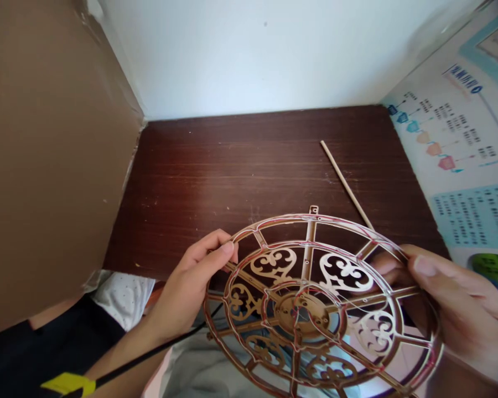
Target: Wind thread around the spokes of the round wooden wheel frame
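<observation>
Tilted in front of me is a round gold-coloured openwork wheel frame (284, 309), with concentric rings, spokes and scroll-shaped cutouts. Thin red and whitish wires run along its rings and around the hub. My left hand (205, 268) pinches the outer ring at the upper left, thumb on top. At the right rim, my right hand (456, 298) grips the ring with the thumb over it and the fingers partly hidden behind. A pale wooden stick (346, 185) lies on the dark brown table (207, 182) beyond the wheel, its near end meeting the rim in view.
A brown cardboard panel (53, 138) stands on the left, a white panel (253, 55) at the back, and a printed poster board (452, 143) on the right. A black cable (149, 352) with a yellow tag (68, 383) crosses before my left forearm. Dotted white fabric (120, 298) shows below the table edge.
</observation>
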A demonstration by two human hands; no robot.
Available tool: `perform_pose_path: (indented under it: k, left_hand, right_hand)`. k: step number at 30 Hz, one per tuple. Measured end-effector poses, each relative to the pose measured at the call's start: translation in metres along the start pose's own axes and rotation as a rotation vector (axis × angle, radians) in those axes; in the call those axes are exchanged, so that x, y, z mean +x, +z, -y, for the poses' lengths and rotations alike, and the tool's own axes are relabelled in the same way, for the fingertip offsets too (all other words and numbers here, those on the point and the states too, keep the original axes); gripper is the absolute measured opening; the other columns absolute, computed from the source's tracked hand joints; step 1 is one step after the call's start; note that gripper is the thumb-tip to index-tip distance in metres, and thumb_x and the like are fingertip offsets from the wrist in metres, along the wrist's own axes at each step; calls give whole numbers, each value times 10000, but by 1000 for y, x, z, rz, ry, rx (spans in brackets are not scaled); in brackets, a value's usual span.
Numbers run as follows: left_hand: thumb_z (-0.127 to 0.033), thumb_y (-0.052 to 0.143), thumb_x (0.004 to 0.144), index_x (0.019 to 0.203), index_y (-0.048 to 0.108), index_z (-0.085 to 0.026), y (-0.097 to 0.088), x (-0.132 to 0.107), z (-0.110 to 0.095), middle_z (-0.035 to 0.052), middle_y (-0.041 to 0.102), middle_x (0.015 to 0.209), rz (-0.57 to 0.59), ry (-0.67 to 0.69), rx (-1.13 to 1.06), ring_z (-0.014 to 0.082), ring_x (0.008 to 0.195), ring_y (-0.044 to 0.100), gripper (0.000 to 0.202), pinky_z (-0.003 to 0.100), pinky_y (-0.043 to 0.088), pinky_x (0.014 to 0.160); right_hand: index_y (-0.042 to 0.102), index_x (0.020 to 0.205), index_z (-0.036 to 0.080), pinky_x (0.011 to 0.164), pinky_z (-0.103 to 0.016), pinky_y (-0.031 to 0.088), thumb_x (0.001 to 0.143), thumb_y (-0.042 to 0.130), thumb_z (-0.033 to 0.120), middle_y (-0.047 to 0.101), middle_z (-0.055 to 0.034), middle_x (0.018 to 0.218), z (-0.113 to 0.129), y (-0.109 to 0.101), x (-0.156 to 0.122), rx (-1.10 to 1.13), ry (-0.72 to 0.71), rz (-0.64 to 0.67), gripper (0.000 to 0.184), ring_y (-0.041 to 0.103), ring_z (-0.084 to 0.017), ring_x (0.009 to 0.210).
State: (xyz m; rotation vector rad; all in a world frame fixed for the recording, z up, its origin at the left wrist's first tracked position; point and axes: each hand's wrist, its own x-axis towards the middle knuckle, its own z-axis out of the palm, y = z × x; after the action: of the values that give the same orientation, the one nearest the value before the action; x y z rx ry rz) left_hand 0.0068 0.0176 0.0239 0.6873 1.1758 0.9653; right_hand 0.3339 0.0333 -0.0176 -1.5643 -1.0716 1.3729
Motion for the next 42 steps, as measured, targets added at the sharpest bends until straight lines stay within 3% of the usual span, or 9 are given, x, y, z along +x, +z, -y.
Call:
perform_pose_path:
  k: [8,16,20,23,26,29,33,38,42]
  left_hand:
    - [-406,662,1052,771,520,-216,-2,2,8,-21,457,814,-24,50,77,153,785,410,367,241,407,726]
    - [-505,768,1009,1151,764,-295,-10,1,6,3,756,1023,-111,270,422,162,911,707,254,223,567,794]
    - [-421,740,1040,1191,817,-353,-8,9,-2,-14,824,1034,-184,471,608,139,892,760,183,213,606,830]
    - [-296,691,1071,1260,828,-399,-5,15,-6,-17,843,1175,-90,604,756,143,1049,783,255,231,609,964]
    - [-243,675,1071,1291,826,-390,-2,18,-9,-8,849,1142,-9,670,775,144,1022,793,304,233,630,931]
    - [-231,684,1058,1306,822,-372,0,21,-11,0,858,1131,54,660,785,146,982,803,316,242,647,927]
    - [-217,712,1039,1323,819,-352,2,25,-12,18,855,1255,115,639,762,165,1099,814,332,260,649,994]
    - [-200,748,1013,1380,788,-383,3,31,-16,-10,872,1158,167,655,769,132,996,821,412,220,651,943]
    - [-195,760,996,1232,856,-353,6,33,-18,-9,883,1142,168,644,757,152,984,843,299,232,667,931]
  right_hand:
    - [797,836,247,504,-301,559,983,730,618,752,-73,699,11,4,1,71,-18,138,405,691,-240,575]
    - [776,869,195,518,-254,514,1077,625,628,725,-48,690,20,8,5,26,-166,261,503,632,-171,569]
    - [778,921,198,551,-235,533,1103,607,600,765,-52,752,15,5,6,32,-160,332,473,669,-164,612]
    - [780,918,199,573,-238,549,1112,591,599,783,-58,777,15,5,6,26,-171,354,484,695,-170,642]
    - [779,915,197,582,-252,553,1116,583,598,785,-60,783,16,4,6,2,-170,354,490,691,-174,642]
    - [780,891,195,617,-258,556,1110,595,597,784,-59,792,17,4,6,-28,-186,366,493,692,-180,681]
    - [785,896,206,632,-252,546,1120,586,578,773,-44,792,18,4,6,-24,-206,378,477,683,-173,698]
    - [776,892,214,643,-238,535,1135,571,556,769,-33,800,17,5,6,-20,-219,388,467,671,-156,702]
    - [777,853,208,628,-253,524,1137,560,559,758,-35,760,19,4,6,-66,-250,409,502,667,-162,670]
